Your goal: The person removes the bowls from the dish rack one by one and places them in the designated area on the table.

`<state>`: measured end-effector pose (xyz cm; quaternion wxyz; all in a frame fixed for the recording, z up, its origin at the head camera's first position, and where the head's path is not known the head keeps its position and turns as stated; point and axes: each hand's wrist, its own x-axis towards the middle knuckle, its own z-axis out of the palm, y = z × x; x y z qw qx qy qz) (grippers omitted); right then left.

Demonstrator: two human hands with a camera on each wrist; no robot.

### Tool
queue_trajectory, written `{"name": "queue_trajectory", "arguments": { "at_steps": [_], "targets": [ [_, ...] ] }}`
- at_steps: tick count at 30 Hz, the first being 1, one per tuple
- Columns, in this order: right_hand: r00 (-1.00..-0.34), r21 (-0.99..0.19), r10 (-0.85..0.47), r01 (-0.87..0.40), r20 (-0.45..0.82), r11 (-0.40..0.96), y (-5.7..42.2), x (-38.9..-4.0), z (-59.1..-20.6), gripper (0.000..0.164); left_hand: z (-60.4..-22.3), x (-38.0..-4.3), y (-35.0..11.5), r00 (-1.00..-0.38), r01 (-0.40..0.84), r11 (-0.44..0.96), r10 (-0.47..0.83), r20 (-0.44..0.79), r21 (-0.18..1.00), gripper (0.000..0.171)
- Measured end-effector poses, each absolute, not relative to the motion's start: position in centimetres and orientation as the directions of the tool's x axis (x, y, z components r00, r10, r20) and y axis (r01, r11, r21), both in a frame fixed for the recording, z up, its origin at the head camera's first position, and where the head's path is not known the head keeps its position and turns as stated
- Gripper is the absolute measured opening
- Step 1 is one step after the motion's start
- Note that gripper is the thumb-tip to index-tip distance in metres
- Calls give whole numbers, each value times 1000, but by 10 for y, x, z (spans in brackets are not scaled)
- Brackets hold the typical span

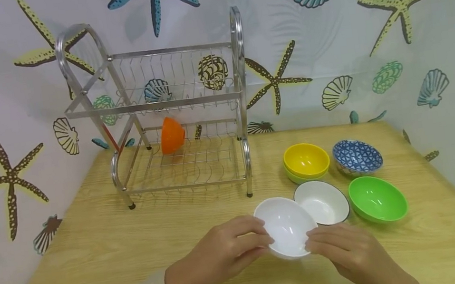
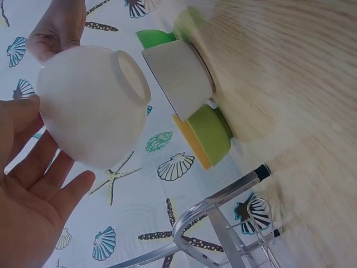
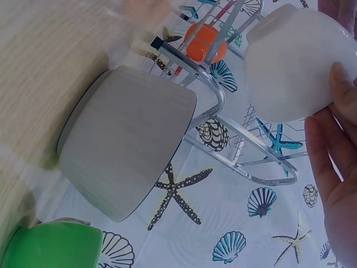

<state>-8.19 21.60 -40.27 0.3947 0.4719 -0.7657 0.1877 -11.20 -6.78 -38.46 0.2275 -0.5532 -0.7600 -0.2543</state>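
Note:
A plain white bowl [image 1: 287, 225] is held above the table between both hands, its inside facing up toward the head camera. My left hand [image 1: 225, 252] pinches its left rim, and my right hand [image 1: 351, 250] pinches the lower right rim. In the left wrist view, the white bowl [image 2: 92, 106] shows its outer side and foot ring, with the left hand [image 2: 33, 195] at its edge. From the right wrist, the right hand [image 3: 340, 151] is seen with thumb and fingers on the bowl's rim. Just behind it stands a dark-rimmed white bowl [image 1: 322, 202].
A two-tier metal dish rack [image 1: 186, 186] stands at the back left, an orange bowl [image 1: 172, 136] tilted on its lower tier. To the right are a yellow bowl [image 1: 306, 159] stacked in a light green bowl [image 1: 307, 178], a blue patterned bowl [image 1: 357, 156] and a green bowl [image 1: 377, 199].

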Motion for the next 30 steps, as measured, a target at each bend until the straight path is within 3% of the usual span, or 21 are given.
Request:
{"name": "queue_trajectory", "arguments": {
  "at_steps": [7,11,21,30],
  "targets": [
    [-248,107,-532,-828,810,550,228,-86,-393,37,-379,-121,-72,-288,956,223,564,774,193,13],
    [-261,97,-468,-785,844,611,241,-87,-387,38,-377,-128,-80,-351,934,245,501,791,259,13],
    [-375,-25,-252,-598,892,801,280,-84,-384,46,-368,-154,-122,-570,807,458,443,692,372,25],
    [-471,-46,-172,-416,865,908,311,-86,-393,50,-367,-170,-149,-659,719,542,334,674,435,27]
  ]
}}
